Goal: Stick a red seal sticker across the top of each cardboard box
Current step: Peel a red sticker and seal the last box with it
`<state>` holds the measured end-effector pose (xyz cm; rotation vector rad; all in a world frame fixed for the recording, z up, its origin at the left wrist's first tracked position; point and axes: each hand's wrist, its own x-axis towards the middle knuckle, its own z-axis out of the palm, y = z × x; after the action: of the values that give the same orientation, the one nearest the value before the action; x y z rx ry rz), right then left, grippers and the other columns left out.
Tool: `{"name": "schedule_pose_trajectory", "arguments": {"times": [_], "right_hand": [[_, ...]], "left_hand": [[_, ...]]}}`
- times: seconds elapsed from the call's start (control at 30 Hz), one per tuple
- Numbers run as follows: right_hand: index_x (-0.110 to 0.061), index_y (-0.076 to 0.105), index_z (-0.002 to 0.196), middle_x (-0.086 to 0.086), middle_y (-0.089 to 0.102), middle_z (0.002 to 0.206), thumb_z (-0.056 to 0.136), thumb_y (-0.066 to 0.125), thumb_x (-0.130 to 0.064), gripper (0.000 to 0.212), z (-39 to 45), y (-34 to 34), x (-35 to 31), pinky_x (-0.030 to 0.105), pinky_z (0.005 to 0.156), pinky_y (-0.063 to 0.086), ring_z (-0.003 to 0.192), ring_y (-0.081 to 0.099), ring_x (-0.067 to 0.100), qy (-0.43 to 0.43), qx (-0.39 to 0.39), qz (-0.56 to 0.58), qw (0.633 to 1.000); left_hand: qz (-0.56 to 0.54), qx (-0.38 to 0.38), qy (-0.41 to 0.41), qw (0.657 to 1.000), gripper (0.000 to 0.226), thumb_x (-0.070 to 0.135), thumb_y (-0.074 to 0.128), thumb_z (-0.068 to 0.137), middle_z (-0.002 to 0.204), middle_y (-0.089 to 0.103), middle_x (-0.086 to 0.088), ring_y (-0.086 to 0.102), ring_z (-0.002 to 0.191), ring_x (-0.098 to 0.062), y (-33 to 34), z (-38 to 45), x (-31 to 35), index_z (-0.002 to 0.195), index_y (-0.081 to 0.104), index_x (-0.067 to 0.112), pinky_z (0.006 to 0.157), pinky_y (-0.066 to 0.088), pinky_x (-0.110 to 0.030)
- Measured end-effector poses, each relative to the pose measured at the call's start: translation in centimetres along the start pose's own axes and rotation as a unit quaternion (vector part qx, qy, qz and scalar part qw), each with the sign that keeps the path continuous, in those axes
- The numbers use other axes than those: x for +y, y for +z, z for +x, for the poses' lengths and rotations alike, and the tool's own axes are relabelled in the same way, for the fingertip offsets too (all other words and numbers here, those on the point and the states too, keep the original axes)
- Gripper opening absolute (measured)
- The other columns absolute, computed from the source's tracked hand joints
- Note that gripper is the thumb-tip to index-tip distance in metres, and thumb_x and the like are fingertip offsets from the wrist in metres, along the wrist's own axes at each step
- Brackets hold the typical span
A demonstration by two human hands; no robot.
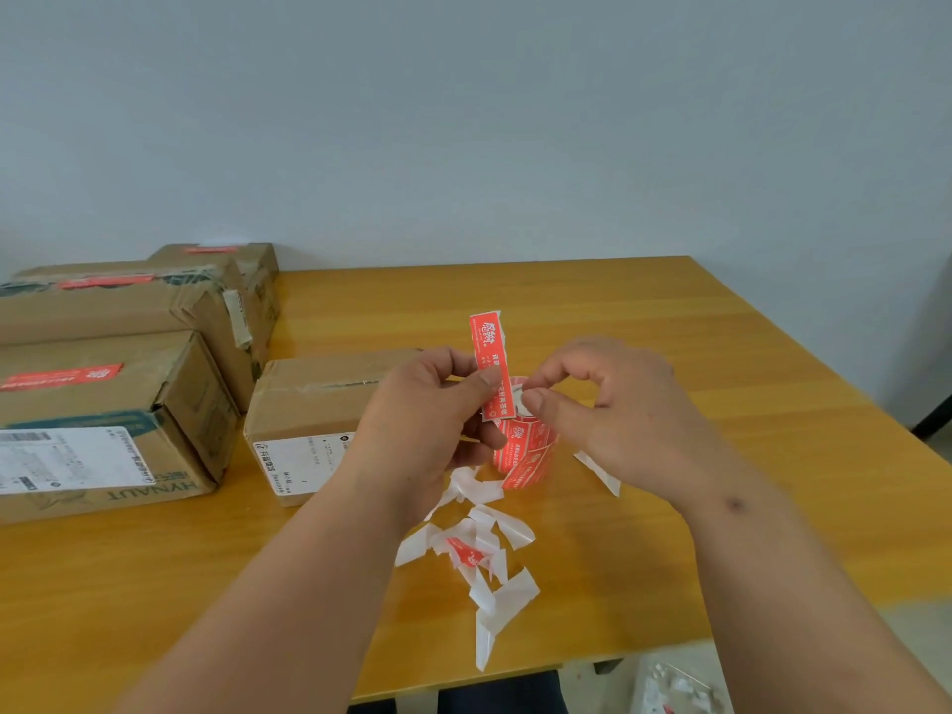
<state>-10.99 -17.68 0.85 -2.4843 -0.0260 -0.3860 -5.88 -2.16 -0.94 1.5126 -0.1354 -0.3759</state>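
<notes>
Four cardboard boxes are counted on the table (644,322): three sealed boxes at the left, namely the front box (103,404), the middle box (118,306) and the rear box (247,265), each carrying one red sticker across its top, and one unsealed box (309,399) near the centre, partly hidden behind the left forearm. One sticker roll (525,450) stands upright just right of the unsealed box, behind the hands. Torn white backing scraps (489,559) lie scattered in front of it. The left hand (427,409) pinches one red seal sticker (492,363), held upright above the roll; it is narrow, with white print. The right hand (602,399) pinches the white backing at the sticker's lower edge.
</notes>
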Motion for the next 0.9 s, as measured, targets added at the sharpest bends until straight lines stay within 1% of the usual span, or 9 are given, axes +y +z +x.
{"name": "schedule_pose_trajectory", "arguments": {"times": [0.2, 0.33, 0.4, 0.5, 0.57, 0.67, 0.77, 0.83, 0.9], "right_hand": [[-0.031, 0.069, 0.080, -0.017, 0.066, 0.087, 0.087, 0.062, -0.043, 0.015, -0.4, 1.2, -0.6, 0.046, 0.098, 0.040, 0.093, 0.059, 0.002, 0.028, -0.032, 0.080, 0.996], [-0.025, 0.070, 0.079, -0.011, 0.068, 0.087, 0.084, 0.070, -0.033, 0.009, -0.7, 1.6, -1.2, 0.036, 0.085, 0.049, 0.086, 0.061, 0.004, 0.046, -0.021, 0.133, 0.990], [-0.024, 0.069, 0.076, -0.012, 0.067, 0.083, 0.084, 0.071, -0.028, 0.009, -0.9, 1.7, -1.6, 0.027, 0.075, 0.048, 0.081, 0.060, 0.001, 0.052, -0.014, 0.157, 0.986], [-0.024, 0.067, 0.072, -0.017, 0.066, 0.072, 0.086, 0.068, -0.025, 0.014, -1.0, 1.9, -1.9, 0.020, 0.066, 0.040, 0.070, 0.058, -0.005, 0.068, -0.012, 0.181, 0.981], [-0.020, 0.067, 0.075, -0.010, 0.068, 0.071, 0.087, 0.067, -0.025, 0.013, -1.0, 2.0, -2.0, 0.020, 0.063, 0.043, 0.062, 0.061, -0.002, 0.081, -0.011, 0.208, 0.975], [-0.014, 0.067, 0.079, 0.002, 0.067, 0.072, 0.090, 0.065, -0.025, 0.016, -1.2, 2.0, -2.4, 0.020, 0.056, 0.047, 0.057, 0.062, 0.007, 0.086, -0.020, 0.249, 0.964], [-0.011, 0.068, 0.085, 0.012, 0.070, 0.086, 0.092, 0.062, -0.021, 0.014, -1.5, 2.2, -2.6, 0.025, 0.063, 0.056, 0.075, 0.066, 0.026, 0.071, -0.045, 0.298, 0.951], [-0.014, 0.069, 0.087, 0.012, 0.070, 0.091, 0.092, 0.062, -0.019, 0.010, -1.6, 2.4, -2.5, 0.037, 0.076, 0.056, 0.088, 0.066, 0.029, 0.050, -0.059, 0.300, 0.951], [-0.018, 0.070, 0.089, 0.011, 0.070, 0.092, 0.091, 0.063, -0.018, 0.007, -1.8, 2.6, -2.4, 0.041, 0.080, 0.056, 0.088, 0.067, 0.028, 0.039, -0.066, 0.302, 0.950]], "left_hand": [[-0.020, 0.003, 0.005, 1.000, 0.009, 0.019, 0.063, 0.093, 0.063, 0.065, -0.003, 0.056, 0.052, -0.016, -0.4, -0.5, -0.2, 0.096, 0.065, 0.010, 0.043, 0.045, -0.023], [-0.025, 0.018, 0.010, 0.999, 0.012, 0.020, 0.066, 0.090, 0.064, 0.064, -0.006, 0.056, 0.051, -0.016, -0.6, -0.9, -0.3, 0.098, 0.063, 0.010, 0.042, 0.044, -0.024], [-0.022, 0.030, 0.014, 0.999, 0.016, 0.022, 0.068, 0.089, 0.066, 0.066, -0.008, 0.057, 0.051, -0.017, -0.7, -1.1, -0.2, 0.100, 0.061, 0.012, 0.043, 0.044, -0.026], [0.042, 0.065, 0.056, 0.995, 0.021, 0.030, 0.067, 0.089, 0.069, 0.069, -0.007, 0.060, 0.053, -0.016, -0.8, -1.6, -0.1, 0.101, 0.056, 0.017, 0.048, 0.048, -0.028], [0.105, 0.093, 0.114, 0.984, 0.014, 0.032, 0.065, 0.090, 0.069, 0.066, -0.002, 0.059, 0.056, -0.013, -1.1, -2.0, -0.2, 0.094, 0.057, 0.021, 0.052, 0.051, -0.030], [0.100, 0.056, 0.136, 0.984, 0.006, 0.023, 0.067, 0.089, 0.067, 0.064, 0.003, 0.059, 0.062, -0.013, -1.6, -2.9, -0.2, 0.089, 0.061, 0.023, 0.060, 0.052, -0.033], [-0.012, 0.013, 0.093, 0.996, 0.010, 0.010, 0.066, 0.089, 0.068, 0.067, 0.000, 0.059, 0.061, -0.014, -2.0, -3.2, -0.4, 0.093, 0.060, 0.016, 0.061, 0.046, -0.031], [-0.073, 0.012, 0.070, 0.995, 0.012, 0.006, 0.065, 0.089, 0.069, 0.066, -0.004, 0.056, 0.059, -0.016, -2.3, -3.2, -0.5, 0.093, 0.056, 0.014, 0.059, 0.044, -0.030], [-0.103, 0.010, 0.058, 0.993, 0.014, 0.005, 0.063, 0.089, 0.070, 0.063, -0.007, 0.054, 0.057, -0.016, -2.5, -3.2, -0.7, 0.088, 0.054, 0.015, 0.057, 0.042, -0.029]]}}
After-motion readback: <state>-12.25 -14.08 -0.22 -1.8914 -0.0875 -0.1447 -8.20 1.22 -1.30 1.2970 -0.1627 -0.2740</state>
